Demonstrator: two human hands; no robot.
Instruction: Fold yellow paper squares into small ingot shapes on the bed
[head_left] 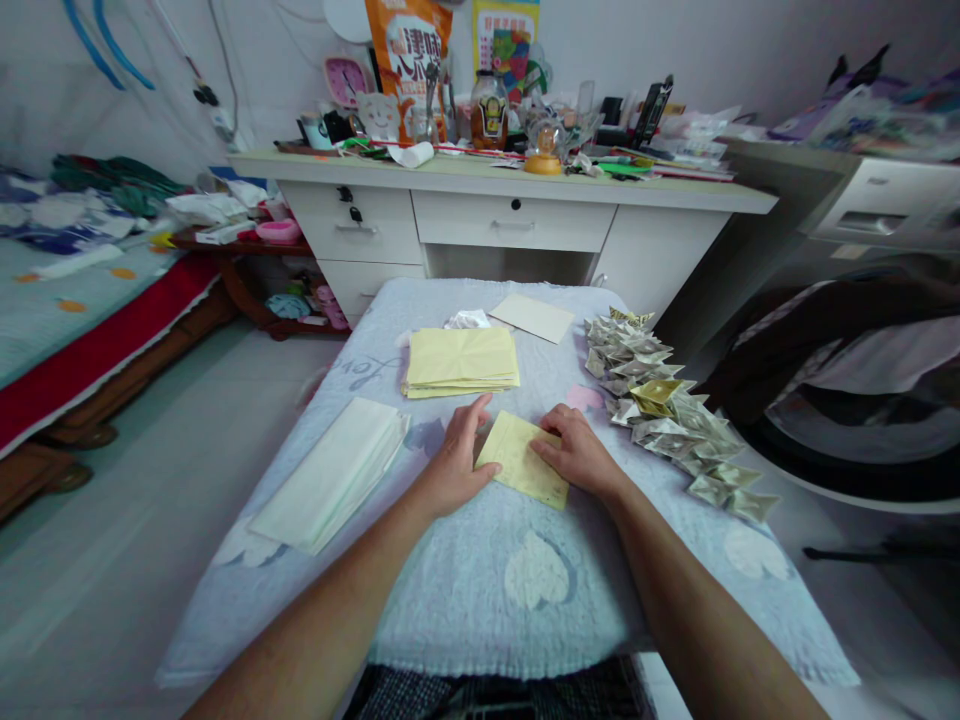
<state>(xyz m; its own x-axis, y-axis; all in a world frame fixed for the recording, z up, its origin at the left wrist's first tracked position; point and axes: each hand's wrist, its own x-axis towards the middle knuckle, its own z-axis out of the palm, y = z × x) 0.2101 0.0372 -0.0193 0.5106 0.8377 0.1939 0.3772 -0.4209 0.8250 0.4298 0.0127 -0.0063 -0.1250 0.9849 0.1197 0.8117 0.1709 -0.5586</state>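
Observation:
A small yellow sheet of paper [523, 470] lies at a slant on the cloth-covered table in front of me. My left hand [461, 460] is at its left side, thumb tip at the paper's edge, index finger stretched away and apart from the thumb. At the paper's right side, my right hand [579, 450] has its thumb on top and its fingers curled at the edge, gripping it. Just beyond is a stack of yellow paper [461, 358]. Rows of folded paper pieces [660, 405], mostly greyish with some golden ones, stand to the right.
A pale folded paper bundle [330, 475] lies on the left of the table. Toward the back are a cream sheet [534, 317] and a crumpled white tissue [466, 319]. A cluttered white desk [514, 220] stands behind, a front-loading washer [862, 400] at right, a bed [90, 310] at left.

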